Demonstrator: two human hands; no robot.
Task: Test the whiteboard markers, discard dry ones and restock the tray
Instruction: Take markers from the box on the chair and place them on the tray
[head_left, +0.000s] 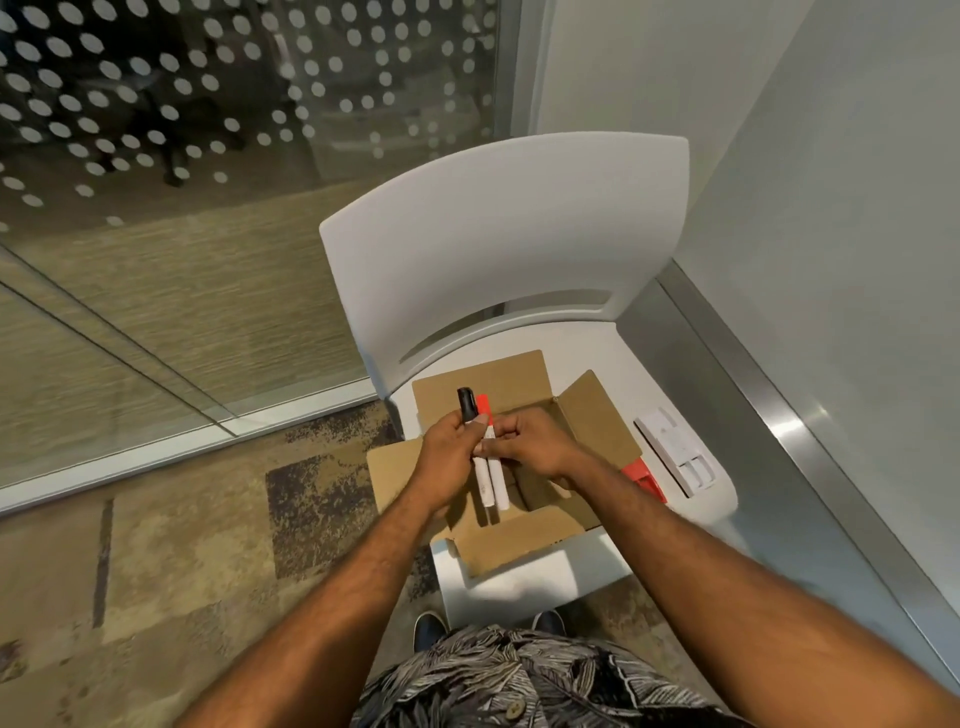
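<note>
Two white-barrelled whiteboard markers are held side by side above an open cardboard box (597, 415). One marker has a black cap (466, 404), the other a red cap (483, 407). My left hand (449, 457) grips the black-capped marker around its upper barrel. My right hand (535, 441) pinches the red-capped marker just below its cap. Both barrels point down toward the inside of the box.
The box sits on the seat of a white plastic chair (519, 234). A white tray-like holder (678, 452) and a red object (644, 480) lie on the seat to the right. A glass wall is left, a white wall right, patterned carpet below.
</note>
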